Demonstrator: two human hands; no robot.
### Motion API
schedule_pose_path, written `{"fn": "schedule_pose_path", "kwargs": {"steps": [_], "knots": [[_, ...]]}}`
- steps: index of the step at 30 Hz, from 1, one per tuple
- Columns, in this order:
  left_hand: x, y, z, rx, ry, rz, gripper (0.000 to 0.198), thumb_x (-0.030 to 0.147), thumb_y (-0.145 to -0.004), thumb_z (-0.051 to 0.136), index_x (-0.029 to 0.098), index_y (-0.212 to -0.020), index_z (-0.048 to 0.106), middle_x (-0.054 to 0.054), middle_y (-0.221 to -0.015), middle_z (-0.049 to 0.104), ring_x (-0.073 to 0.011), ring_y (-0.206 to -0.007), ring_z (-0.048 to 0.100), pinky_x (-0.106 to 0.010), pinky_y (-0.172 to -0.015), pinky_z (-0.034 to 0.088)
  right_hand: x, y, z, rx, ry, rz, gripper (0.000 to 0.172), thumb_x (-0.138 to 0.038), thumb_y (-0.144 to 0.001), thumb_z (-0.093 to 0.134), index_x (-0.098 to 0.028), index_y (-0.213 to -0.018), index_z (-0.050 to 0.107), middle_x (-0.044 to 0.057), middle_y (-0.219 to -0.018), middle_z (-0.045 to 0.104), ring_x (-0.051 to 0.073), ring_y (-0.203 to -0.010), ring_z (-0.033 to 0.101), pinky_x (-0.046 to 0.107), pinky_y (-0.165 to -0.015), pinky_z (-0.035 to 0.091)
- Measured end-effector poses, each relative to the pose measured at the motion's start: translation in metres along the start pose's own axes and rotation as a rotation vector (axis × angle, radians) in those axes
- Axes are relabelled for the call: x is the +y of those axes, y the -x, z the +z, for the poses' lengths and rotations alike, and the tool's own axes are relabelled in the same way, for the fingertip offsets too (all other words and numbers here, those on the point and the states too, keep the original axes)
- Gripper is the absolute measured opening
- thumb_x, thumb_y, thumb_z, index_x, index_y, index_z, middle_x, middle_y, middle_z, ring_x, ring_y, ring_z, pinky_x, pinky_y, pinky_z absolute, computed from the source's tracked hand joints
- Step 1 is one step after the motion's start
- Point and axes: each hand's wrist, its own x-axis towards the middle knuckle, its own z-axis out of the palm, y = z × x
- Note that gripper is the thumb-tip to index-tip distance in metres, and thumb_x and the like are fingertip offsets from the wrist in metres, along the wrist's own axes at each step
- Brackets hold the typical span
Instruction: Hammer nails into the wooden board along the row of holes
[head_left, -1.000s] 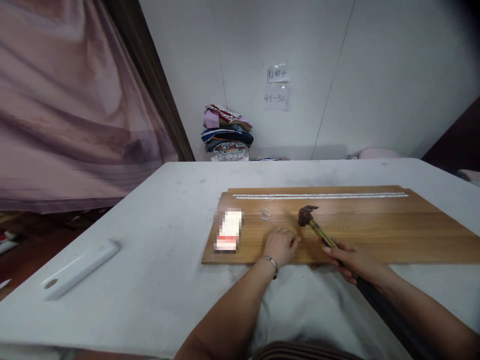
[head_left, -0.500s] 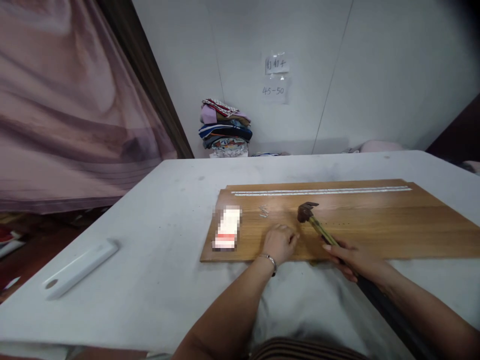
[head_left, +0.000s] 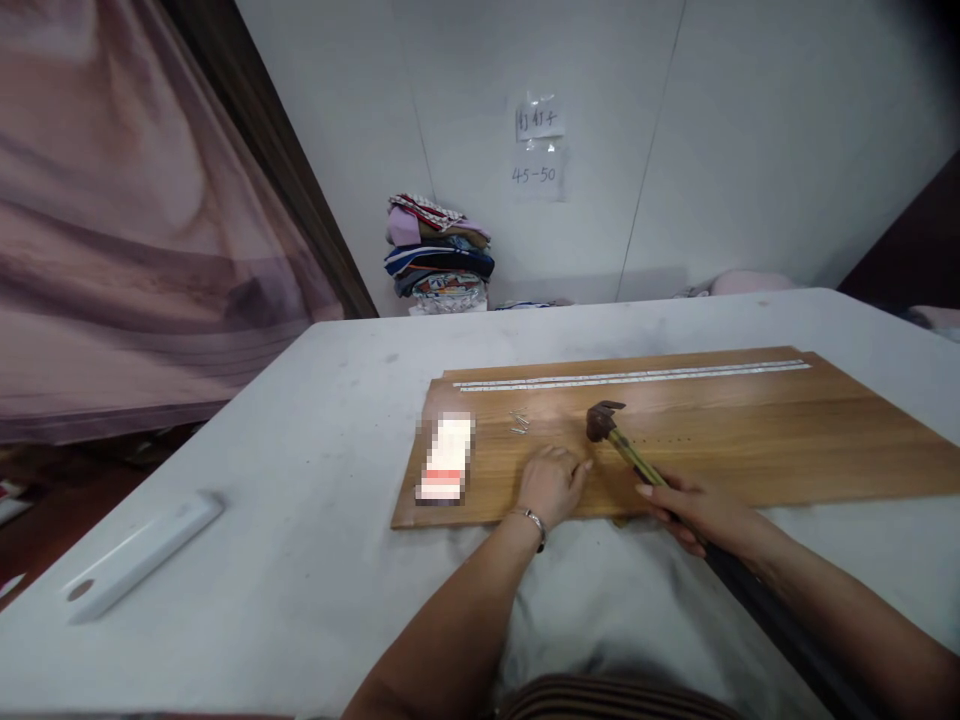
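Observation:
A claw hammer (head_left: 632, 455) with a brown metal head and a yellow and black handle is gripped in my right hand (head_left: 709, 515). Its head is just above the wooden board (head_left: 795, 430), right of my left hand (head_left: 551, 485). That left hand, with a bracelet at the wrist, rests on the board near its front edge. Its fingers are curled together, and whatever they may pinch is hidden. Several loose nails (head_left: 519, 424) lie on the board beyond it. A row of small dark marks (head_left: 664, 440) runs to the right of the hammer head.
Two white measuring strips (head_left: 637, 377) run along the board's far side. A blurred-out white and red rectangle (head_left: 446, 458) lies at its left. On the white table (head_left: 300, 480) lies a white plastic piece (head_left: 146, 555). Folded cloths (head_left: 439, 255) are stacked by the wall.
The view has shifted slightly, moving the board and table a little in the picture. Both hands keep nearly the same places, and the hammer stays in my right hand.

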Motion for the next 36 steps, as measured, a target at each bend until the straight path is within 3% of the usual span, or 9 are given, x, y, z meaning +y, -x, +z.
{"fn": "schedule_pose_path", "kwargs": {"steps": [27, 36], "knots": [[-0.0007, -0.0006, 0.0003, 0.012, -0.056, 0.027, 0.032, 0.03, -0.098, 0.052, 0.018, -0.073, 0.068, -0.005, -0.079, 0.07, -0.0175, -0.08, 0.06, -0.029, -0.073, 0.041, 0.0054, -0.0002, -0.0066, -0.034, 0.023, 0.001, 0.048, -0.065, -0.074, 0.064, -0.024, -0.072, 0.04, -0.01, -0.049, 0.038, 0.004, -0.035, 0.031, 0.02, -0.034, 0.028], [-0.0009, -0.0009, -0.0006, 0.007, -0.056, 0.018, 0.032, 0.031, -0.098, 0.051, 0.018, -0.074, 0.069, -0.006, -0.081, 0.07, -0.0182, -0.082, 0.061, -0.029, -0.073, 0.042, 0.005, 0.0009, -0.0068, -0.02, -0.023, -0.02, 0.048, -0.063, -0.072, 0.068, -0.023, -0.079, 0.042, -0.009, -0.059, 0.045, 0.003, -0.036, 0.033, 0.02, -0.032, 0.029]]}}
